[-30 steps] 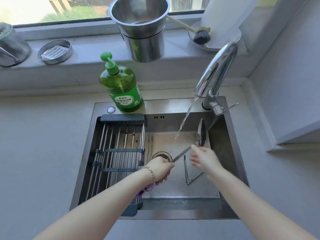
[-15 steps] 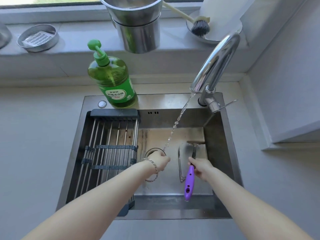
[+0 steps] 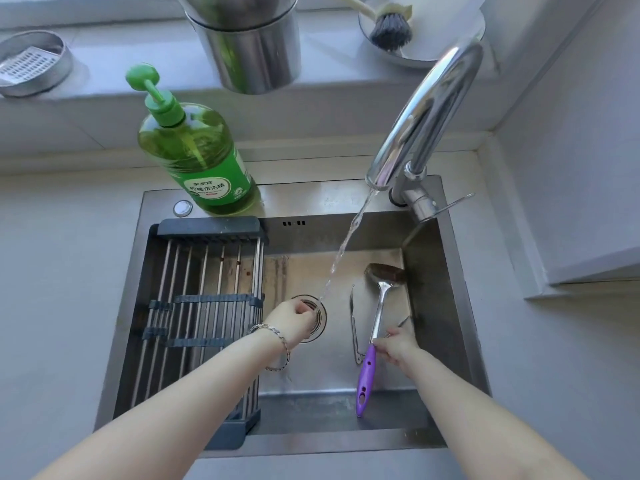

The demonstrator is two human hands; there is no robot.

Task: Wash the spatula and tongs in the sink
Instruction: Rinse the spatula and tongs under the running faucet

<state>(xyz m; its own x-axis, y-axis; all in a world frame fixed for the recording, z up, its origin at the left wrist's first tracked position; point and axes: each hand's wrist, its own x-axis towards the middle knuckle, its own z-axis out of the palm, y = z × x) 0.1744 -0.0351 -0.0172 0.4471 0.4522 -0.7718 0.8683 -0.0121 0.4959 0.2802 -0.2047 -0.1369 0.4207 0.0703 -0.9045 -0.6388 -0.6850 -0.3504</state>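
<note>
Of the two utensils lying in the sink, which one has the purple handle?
The spatula, under the right hand: its handle is purple. The tongs beside it are bare metal throughout.

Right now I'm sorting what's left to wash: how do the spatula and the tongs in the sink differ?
The spatula has a purple handle and a broad head; the tongs are bare thin metal. The right hand touches the spatula near the handle; the tongs lie beside it. Both are in the sink, clear of the water stream.
</note>
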